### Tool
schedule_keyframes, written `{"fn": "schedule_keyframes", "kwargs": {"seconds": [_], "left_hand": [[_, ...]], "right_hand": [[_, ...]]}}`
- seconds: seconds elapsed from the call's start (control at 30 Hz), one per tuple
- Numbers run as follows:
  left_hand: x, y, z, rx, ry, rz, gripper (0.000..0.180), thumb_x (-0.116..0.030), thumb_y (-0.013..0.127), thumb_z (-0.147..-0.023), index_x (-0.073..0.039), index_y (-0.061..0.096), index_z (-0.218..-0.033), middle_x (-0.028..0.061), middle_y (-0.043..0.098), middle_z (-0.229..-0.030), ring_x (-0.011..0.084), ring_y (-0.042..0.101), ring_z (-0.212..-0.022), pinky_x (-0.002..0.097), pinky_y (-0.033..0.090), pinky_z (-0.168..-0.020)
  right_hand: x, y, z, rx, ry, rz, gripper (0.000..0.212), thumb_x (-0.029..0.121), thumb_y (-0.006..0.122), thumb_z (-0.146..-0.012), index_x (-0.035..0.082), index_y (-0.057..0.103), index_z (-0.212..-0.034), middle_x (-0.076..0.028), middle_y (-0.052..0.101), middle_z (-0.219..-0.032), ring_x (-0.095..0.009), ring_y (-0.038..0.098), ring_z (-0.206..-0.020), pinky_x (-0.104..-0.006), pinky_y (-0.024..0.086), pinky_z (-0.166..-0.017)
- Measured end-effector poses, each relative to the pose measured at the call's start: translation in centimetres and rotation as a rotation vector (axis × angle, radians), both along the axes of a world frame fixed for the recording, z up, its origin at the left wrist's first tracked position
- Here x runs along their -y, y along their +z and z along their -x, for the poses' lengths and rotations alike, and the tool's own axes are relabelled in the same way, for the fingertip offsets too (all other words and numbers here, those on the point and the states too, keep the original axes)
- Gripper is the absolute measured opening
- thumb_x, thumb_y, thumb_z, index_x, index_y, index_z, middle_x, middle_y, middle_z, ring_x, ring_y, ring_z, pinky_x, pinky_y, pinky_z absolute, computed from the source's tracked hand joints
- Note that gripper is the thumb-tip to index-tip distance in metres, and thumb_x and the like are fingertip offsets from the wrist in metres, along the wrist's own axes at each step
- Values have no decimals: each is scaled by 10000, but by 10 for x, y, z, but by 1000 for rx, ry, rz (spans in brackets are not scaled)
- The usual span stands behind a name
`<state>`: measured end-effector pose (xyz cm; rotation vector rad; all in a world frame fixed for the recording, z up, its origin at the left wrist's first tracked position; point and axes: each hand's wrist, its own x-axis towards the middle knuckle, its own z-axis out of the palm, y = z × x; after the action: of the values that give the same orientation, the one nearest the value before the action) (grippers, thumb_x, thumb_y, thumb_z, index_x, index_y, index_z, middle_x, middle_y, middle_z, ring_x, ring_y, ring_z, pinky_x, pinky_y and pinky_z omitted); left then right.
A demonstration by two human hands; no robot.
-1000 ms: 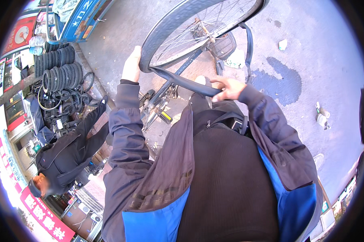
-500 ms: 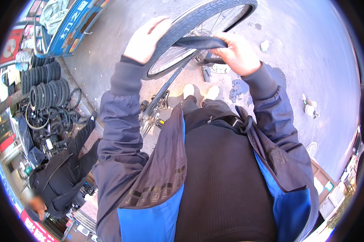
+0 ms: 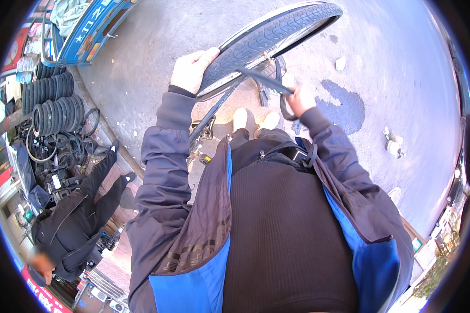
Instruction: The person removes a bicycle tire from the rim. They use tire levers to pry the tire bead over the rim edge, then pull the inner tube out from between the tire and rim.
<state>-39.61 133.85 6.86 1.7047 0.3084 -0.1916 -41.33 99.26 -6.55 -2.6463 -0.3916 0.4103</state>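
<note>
A bicycle wheel with a dark treaded tyre [image 3: 276,41] tilts in front of me at the top. My left hand [image 3: 193,69] is closed on the tyre's near left side, fingers partly hidden behind it. From the wheel a flat black inner tube [image 3: 263,80] stretches to my right hand [image 3: 300,100], which is closed around it. More of the tube hangs in a loop beside and below that hand. Beneath the wheel, the bicycle's dark frame [image 3: 212,112] runs down to the left, with a pedal [image 3: 206,128] near my shoes.
A blue cart [image 3: 91,31] stands at the upper left. Stacked tyres [image 3: 57,115] and bicycle parts line the left side, where a person in dark clothes [image 3: 70,229] sits. A wet patch [image 3: 342,107] and a whitish object [image 3: 394,143] are on the ground at right.
My right hand has drawn the inner tube down and toward me, away from the wheel. The left hand stays at the tyre, and the wheel has turned to show more tread.
</note>
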Motion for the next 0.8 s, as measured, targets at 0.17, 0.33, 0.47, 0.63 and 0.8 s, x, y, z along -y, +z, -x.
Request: {"fn": "schedule_keyframes", "kwargs": {"seconds": [0.17, 0.33, 0.47, 0.63, 0.8], "left_hand": [[1, -2, 4, 34, 23, -37, 385, -357, 714, -976, 20, 780, -1006, 16, 702, -804, 71, 587, -730, 250, 473, -688], [3, -1, 7, 58, 10, -12, 397, -359, 695, -996, 32, 765, -1007, -6, 681, -800, 69, 577, -737, 248, 470, -688], [0, -5, 7, 95, 9, -70, 393, -361, 692, -1001, 25, 762, -993, -24, 665, -804, 54, 554, -748, 242, 459, -690], [-9, -19, 3, 85, 14, -26, 390, -355, 701, -1000, 31, 754, -986, -44, 653, -827, 52, 530, -760, 234, 437, -692], [0, -10, -4, 73, 54, -12, 399, -343, 713, -992, 51, 757, -1041, -14, 686, -870, 64, 560, -814, 246, 467, -750]], "right_hand": [[53, -54, 41, -256, -225, 198, 274, 226, 586, -918, 72, 730, -1091, -251, 705, -1071, -423, 680, -1040, -489, 544, -940], [115, -43, 30, -218, -552, 278, 394, 482, 592, -990, 122, 752, -992, -221, 728, -995, -434, 687, -996, -515, 540, -857], [145, -28, 12, -128, -694, 298, 431, 524, 644, -952, 108, 757, -962, -206, 737, -963, -418, 705, -967, -505, 547, -832], [191, 31, -20, 182, -851, 290, 449, 525, 690, -917, 81, 751, -897, -224, 725, -914, -423, 702, -907, -501, 537, -805], [203, 147, -65, 635, -744, -48, 344, 379, 749, -922, 45, 726, -842, -151, 678, -751, -270, 659, -712, -364, 522, -699]]}}
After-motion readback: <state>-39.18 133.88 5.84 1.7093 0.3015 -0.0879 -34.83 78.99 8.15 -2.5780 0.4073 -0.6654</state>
